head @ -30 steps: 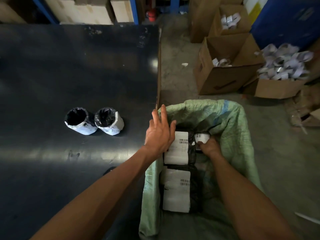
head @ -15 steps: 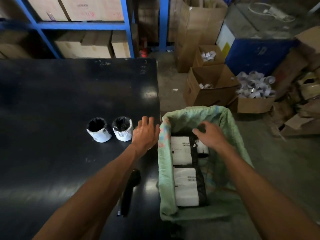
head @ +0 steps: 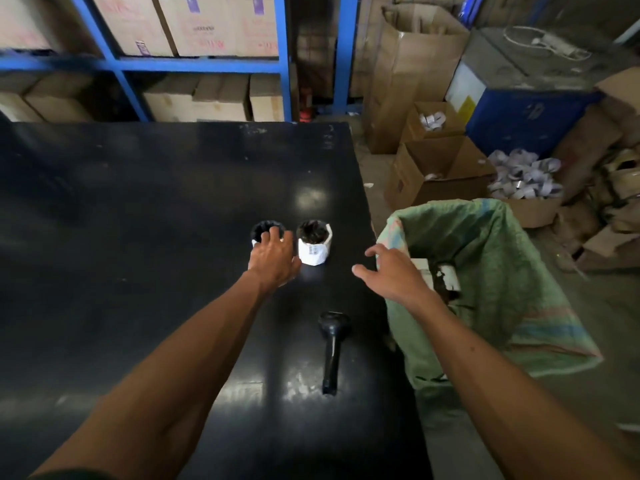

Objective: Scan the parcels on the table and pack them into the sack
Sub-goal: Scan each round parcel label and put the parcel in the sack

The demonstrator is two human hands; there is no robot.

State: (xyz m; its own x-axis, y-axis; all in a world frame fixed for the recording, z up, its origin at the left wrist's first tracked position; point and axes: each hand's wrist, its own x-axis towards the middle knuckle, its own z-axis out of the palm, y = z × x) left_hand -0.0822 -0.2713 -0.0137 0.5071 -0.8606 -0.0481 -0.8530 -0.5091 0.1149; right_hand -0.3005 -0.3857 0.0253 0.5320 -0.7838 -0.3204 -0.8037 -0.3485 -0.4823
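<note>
My left hand is stretched out over the black bench, fingers spread and curled over the near side of the left parcel. The fingertips lie on its rim, but I cannot tell whether they have closed on it; nothing is lifted. Just right of that hand stands the right parcel, upright, a dark bag wrapped in a white label with a barcode facing me. The two parcels sit close beside each other, with a narrow gap between them.

My right hand hangs open and empty over the right edge of the bench, palm down, fingers loosely apart, thumb pointing toward the right parcel and well short of it. Behind its knuckles is the mouth of the green woven sack, which stands just beside the bench edge with its rim rolled down. Inside it I can make out packed parcels, white labels on dark wrapping, partly hidden by my wrist.

Nearer to me, between my forearms, a black handheld scanner lies flat on the bench, head away from me.

Beyond the bench stand blue shelving with cardboard cartons, and open boxes on the floor to the right.
</note>
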